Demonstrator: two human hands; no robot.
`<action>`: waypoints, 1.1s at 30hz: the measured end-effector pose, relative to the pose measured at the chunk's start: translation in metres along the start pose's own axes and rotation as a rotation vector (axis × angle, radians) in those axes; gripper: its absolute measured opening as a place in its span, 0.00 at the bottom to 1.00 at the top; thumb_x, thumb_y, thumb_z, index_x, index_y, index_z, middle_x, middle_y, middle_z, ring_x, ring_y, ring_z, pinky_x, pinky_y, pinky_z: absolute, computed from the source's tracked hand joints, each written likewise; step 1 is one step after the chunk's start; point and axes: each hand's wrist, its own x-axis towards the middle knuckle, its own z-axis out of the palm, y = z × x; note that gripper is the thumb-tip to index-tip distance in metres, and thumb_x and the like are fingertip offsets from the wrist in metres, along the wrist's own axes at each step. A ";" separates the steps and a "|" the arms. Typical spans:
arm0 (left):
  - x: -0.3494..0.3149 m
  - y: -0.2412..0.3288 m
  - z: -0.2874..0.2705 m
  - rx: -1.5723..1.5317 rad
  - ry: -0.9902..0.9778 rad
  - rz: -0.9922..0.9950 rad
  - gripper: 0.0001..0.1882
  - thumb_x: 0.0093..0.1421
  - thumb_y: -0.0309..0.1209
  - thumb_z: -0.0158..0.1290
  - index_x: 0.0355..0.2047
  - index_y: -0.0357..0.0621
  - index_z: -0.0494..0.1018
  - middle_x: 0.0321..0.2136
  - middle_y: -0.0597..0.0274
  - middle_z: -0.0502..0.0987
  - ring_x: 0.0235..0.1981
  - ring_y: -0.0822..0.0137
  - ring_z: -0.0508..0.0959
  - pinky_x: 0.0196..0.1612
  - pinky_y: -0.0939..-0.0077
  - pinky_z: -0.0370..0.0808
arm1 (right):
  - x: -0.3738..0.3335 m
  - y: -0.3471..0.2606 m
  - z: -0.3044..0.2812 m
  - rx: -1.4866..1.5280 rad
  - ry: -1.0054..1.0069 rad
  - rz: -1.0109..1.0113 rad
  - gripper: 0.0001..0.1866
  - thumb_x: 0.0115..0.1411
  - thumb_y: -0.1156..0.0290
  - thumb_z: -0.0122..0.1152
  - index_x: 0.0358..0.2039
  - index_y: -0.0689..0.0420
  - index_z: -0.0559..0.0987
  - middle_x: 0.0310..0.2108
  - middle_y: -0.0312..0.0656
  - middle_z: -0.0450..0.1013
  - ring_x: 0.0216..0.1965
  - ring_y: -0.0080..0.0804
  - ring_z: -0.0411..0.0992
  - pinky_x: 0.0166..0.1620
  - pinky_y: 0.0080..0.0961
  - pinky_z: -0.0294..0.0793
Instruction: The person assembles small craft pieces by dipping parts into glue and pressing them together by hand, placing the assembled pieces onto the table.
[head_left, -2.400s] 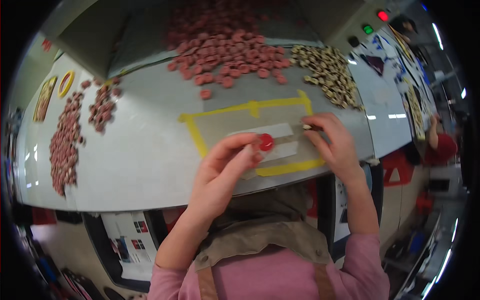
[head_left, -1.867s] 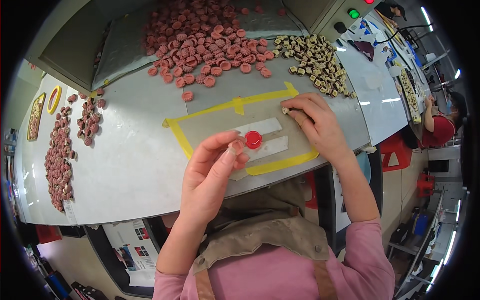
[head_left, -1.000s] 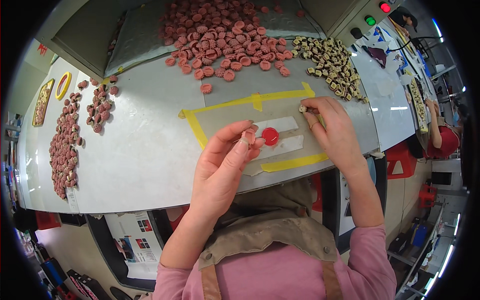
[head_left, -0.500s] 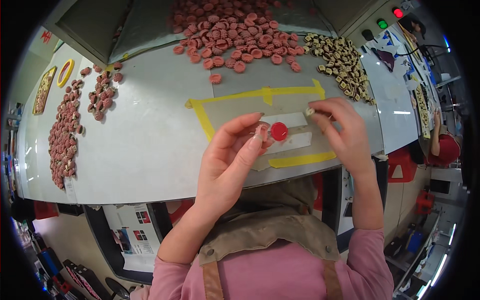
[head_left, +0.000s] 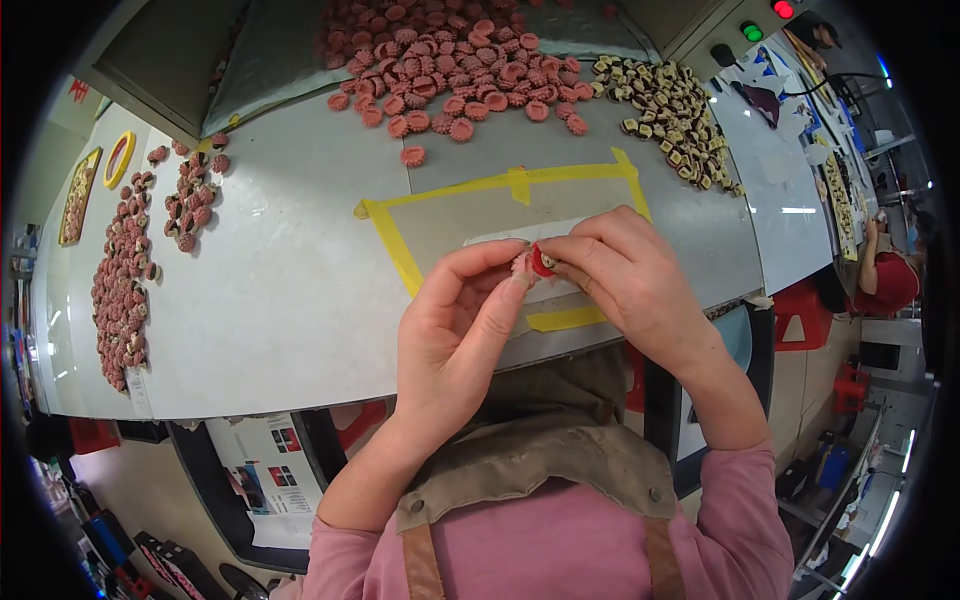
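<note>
Over the taped area of the table, my left hand (head_left: 450,325) pinches a pink ridged cup-shaped piece (head_left: 520,265) between thumb and fingertips. My right hand (head_left: 645,290) has come up beside it, its fingers closed on a small cream-and-dark piece (head_left: 549,261). The two pieces are very close; whether they touch I cannot tell. A round red cap-like thing (head_left: 538,258) shows between my fingertips, partly covered by the right fingers. Behind the hands, a white strip (head_left: 570,229) lies partly hidden on the table.
Pink cup pieces (head_left: 440,85) lie heaped at the far middle. Cream-and-dark pieces (head_left: 675,120) are piled at the far right. Pink pieces with cream-and-dark parts (head_left: 122,290) lie at the left. Yellow tape (head_left: 470,182) frames the work spot. Another person's red sleeve (head_left: 888,288) shows at far right.
My right hand has moved left and brought the small cream-and-dark piece to the pink piece. The left hand stays almost in place. The right fingers now partly cover the red cap.
</note>
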 end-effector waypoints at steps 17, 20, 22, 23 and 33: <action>0.006 0.000 0.012 0.073 -0.006 -0.026 0.12 0.64 0.23 0.50 0.47 0.33 0.69 0.44 0.58 0.74 0.45 0.72 0.75 0.49 0.79 0.72 | -0.014 -0.014 0.009 0.538 0.205 0.268 0.10 0.57 0.77 0.60 0.40 0.60 0.76 0.37 0.41 0.72 0.37 0.31 0.71 0.40 0.26 0.71; 0.003 -0.007 0.011 0.217 -0.005 0.116 0.10 0.63 0.21 0.50 0.44 0.33 0.71 0.43 0.57 0.74 0.44 0.71 0.75 0.48 0.79 0.72 | -0.017 -0.017 0.013 0.257 0.275 0.096 0.11 0.55 0.76 0.62 0.40 0.60 0.75 0.37 0.43 0.72 0.37 0.37 0.70 0.41 0.27 0.71; 0.002 -0.008 0.011 0.302 -0.006 0.182 0.09 0.63 0.21 0.50 0.43 0.33 0.72 0.43 0.57 0.74 0.44 0.71 0.75 0.48 0.78 0.73 | -0.021 -0.017 0.013 0.196 0.308 0.066 0.12 0.54 0.74 0.64 0.40 0.60 0.75 0.36 0.43 0.73 0.37 0.39 0.70 0.41 0.28 0.71; 0.002 -0.007 0.011 0.257 -0.039 0.139 0.11 0.62 0.21 0.50 0.46 0.34 0.71 0.43 0.57 0.74 0.44 0.71 0.75 0.48 0.78 0.73 | -0.023 -0.015 0.011 0.247 0.298 0.074 0.13 0.55 0.73 0.64 0.40 0.60 0.75 0.38 0.42 0.72 0.38 0.38 0.70 0.41 0.28 0.71; 0.000 -0.007 0.038 0.152 -0.119 0.054 0.28 0.56 0.22 0.58 0.56 0.38 0.62 0.40 0.55 0.76 0.42 0.69 0.77 0.47 0.75 0.74 | -0.042 0.009 0.009 0.517 0.213 0.011 0.16 0.52 0.73 0.65 0.42 0.57 0.73 0.40 0.41 0.69 0.42 0.36 0.68 0.43 0.29 0.71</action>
